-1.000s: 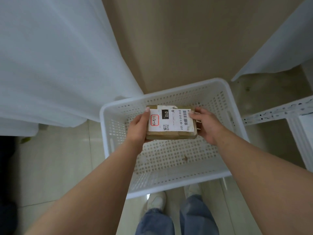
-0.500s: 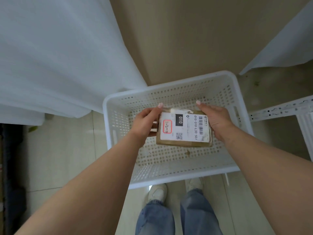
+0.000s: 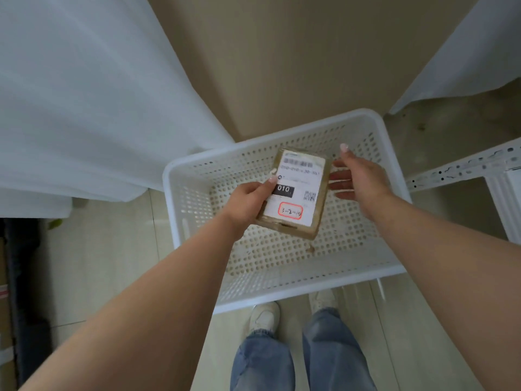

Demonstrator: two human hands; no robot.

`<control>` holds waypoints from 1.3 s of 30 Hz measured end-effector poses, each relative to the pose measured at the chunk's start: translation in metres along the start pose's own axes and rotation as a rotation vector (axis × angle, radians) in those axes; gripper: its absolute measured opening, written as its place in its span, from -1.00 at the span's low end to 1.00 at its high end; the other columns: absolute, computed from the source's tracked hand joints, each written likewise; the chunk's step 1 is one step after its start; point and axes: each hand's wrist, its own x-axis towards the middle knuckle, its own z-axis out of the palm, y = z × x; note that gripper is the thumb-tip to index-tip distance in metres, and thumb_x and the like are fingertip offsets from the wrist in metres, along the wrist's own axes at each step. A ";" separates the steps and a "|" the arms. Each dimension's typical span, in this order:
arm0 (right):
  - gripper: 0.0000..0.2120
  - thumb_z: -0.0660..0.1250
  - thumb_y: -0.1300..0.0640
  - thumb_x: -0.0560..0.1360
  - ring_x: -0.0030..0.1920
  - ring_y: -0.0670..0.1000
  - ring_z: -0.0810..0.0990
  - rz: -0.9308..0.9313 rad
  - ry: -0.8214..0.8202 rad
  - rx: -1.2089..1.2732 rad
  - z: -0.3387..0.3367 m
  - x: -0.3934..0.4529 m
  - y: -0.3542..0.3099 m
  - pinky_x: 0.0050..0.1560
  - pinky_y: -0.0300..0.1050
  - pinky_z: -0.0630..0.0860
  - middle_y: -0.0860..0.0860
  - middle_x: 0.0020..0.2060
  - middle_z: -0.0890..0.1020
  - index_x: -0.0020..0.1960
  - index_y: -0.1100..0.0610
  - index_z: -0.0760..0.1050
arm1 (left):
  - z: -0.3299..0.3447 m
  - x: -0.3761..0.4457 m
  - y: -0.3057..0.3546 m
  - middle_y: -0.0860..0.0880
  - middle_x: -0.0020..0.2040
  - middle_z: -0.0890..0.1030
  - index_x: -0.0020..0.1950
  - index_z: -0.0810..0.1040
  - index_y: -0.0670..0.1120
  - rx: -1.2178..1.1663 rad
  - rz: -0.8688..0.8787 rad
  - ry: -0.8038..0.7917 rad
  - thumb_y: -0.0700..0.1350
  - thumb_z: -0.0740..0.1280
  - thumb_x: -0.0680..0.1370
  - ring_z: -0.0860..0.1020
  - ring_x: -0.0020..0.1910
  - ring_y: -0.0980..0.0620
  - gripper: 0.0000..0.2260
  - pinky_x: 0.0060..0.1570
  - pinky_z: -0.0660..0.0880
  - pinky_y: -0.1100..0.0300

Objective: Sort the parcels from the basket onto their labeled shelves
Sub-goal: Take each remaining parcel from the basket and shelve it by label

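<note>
Fingers of our left hand [image 3: 248,200] grasp the small brown cardboard parcel [image 3: 296,193] with its white label, above the white perforated plastic basket [image 3: 197,176]. Our right hand [image 3: 358,179] hovers just beside it, fingers straight, released.

Head camera looks steeply down, close above basket [image 3: 194,176].

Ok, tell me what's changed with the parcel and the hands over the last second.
The parcel has been turned about a quarter turn, so its label now reads upright toward the person, red-boxed code nearest. The right hand has let go and sits open beside it; the left hand alone holds it by the left edge. The parcel is still above the basket, which holds no other parcel.
</note>
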 end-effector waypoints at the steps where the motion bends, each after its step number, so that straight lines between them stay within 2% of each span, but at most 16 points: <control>1: -0.62 0.26 -0.28 0.50 -0.26 -0.01 0.68 0.006 -0.037 0.011 0.002 -0.002 0.001 -0.28 -0.16 0.56 0.03 -0.23 0.69 -0.04 0.02 0.59 | 0.005 -0.001 -0.001 -0.08 -0.16 0.71 0.03 0.60 -0.17 -0.032 0.002 0.020 0.13 0.30 0.56 0.66 -0.22 -0.01 -0.64 -0.21 0.59 0.12; 4: -0.75 0.32 -0.15 0.52 -0.32 -0.08 0.67 -0.041 -0.122 0.048 0.015 -0.008 0.002 -0.40 -0.25 0.55 -0.01 -0.25 0.70 -0.07 0.02 0.59 | 0.019 -0.004 0.000 -0.01 -0.20 0.71 0.02 0.55 -0.15 -0.095 0.040 0.040 0.12 0.28 0.57 0.68 -0.26 0.06 -0.67 -0.35 0.57 0.20; 7: -0.85 0.39 0.01 0.51 -0.26 -0.03 0.69 -0.084 -0.103 0.195 0.024 -0.011 0.001 -0.23 -0.16 0.64 0.07 -0.17 0.71 -0.10 0.10 0.62 | 0.027 -0.006 0.003 0.00 -0.21 0.70 0.07 0.49 -0.19 -0.129 0.092 0.068 0.11 0.29 0.57 0.67 -0.26 0.08 -0.65 -0.38 0.55 0.24; 13: -0.89 0.45 0.03 0.46 -0.24 -0.04 0.71 -0.118 -0.071 0.303 0.021 -0.016 0.000 -0.24 -0.17 0.64 -0.02 -0.28 0.72 -0.14 0.07 0.65 | 0.034 -0.009 0.007 0.00 -0.13 0.70 0.11 0.50 -0.16 -0.175 0.123 0.110 0.17 0.24 0.57 0.68 -0.22 0.07 -0.61 -0.38 0.58 0.18; 15: -0.89 0.46 0.03 0.45 -0.25 -0.04 0.71 -0.123 -0.062 0.318 0.022 -0.019 0.000 -0.29 -0.21 0.61 -0.02 -0.28 0.72 -0.16 0.06 0.65 | 0.037 -0.010 0.008 -0.04 -0.05 0.68 0.11 0.50 -0.12 -0.113 0.157 0.145 0.19 0.19 0.59 0.68 -0.15 0.01 -0.61 -0.33 0.60 0.15; 18: -0.89 0.47 0.01 0.43 -0.24 -0.04 0.71 -0.130 -0.054 0.333 0.020 -0.025 -0.002 -0.31 -0.22 0.60 -0.01 -0.27 0.72 -0.19 0.04 0.66 | 0.039 -0.013 0.009 0.01 -0.07 0.64 0.09 0.49 -0.08 0.069 0.261 0.209 0.20 0.10 0.61 0.63 -0.15 0.07 -0.62 -0.39 0.55 0.26; 23: -0.86 0.48 0.00 0.42 -0.26 -0.06 0.71 -0.160 0.008 0.367 0.011 -0.043 -0.008 -0.33 -0.24 0.59 -0.03 -0.30 0.72 -0.21 0.06 0.65 | 0.043 -0.024 0.018 0.03 -0.06 0.62 0.09 0.50 -0.09 0.243 0.394 0.227 0.19 0.03 0.63 0.59 -0.08 0.08 -0.58 -0.12 0.53 0.16; 27: -0.83 0.46 -0.01 0.45 -0.30 -0.09 0.70 -0.205 0.099 0.404 -0.008 -0.071 -0.023 -0.34 -0.26 0.58 -0.03 -0.32 0.71 -0.19 0.09 0.64 | 0.055 -0.043 0.045 0.13 -0.18 0.56 -0.10 0.47 0.02 0.375 0.498 0.206 0.19 0.01 0.63 0.55 -0.17 0.13 -0.64 -0.17 0.45 0.15; 33: -0.75 0.42 0.00 0.49 -0.40 -0.14 0.63 -0.346 0.303 0.439 -0.063 -0.129 -0.076 -0.33 -0.27 0.57 -0.07 -0.41 0.68 -0.31 0.10 0.59 | 0.087 -0.090 0.125 0.07 -0.22 0.51 -0.10 0.47 -0.09 0.530 0.719 0.109 0.15 0.02 0.64 0.51 -0.16 -0.01 -0.60 -0.17 0.35 0.15; 36: -0.67 0.42 -0.03 0.48 -0.45 -0.16 0.57 -0.413 0.429 0.436 -0.100 -0.163 -0.103 -0.40 -0.31 0.50 -0.06 -0.46 0.65 -0.39 0.10 0.55 | 0.112 -0.122 0.165 0.05 -0.25 0.50 -0.21 0.43 -0.07 0.575 0.825 0.042 0.13 0.02 0.65 0.50 -0.17 -0.05 -0.61 -0.19 0.34 0.15; 39: -0.63 0.43 -0.09 0.46 -0.39 -0.06 0.61 -0.457 0.551 0.425 -0.140 -0.201 -0.127 -0.27 -0.19 0.56 0.05 -0.39 0.68 -0.38 0.14 0.56 | 0.142 -0.160 0.204 0.01 -0.23 0.53 -0.23 0.43 -0.05 0.597 0.913 -0.027 0.14 0.03 0.65 0.52 -0.15 -0.10 -0.60 -0.16 0.41 0.10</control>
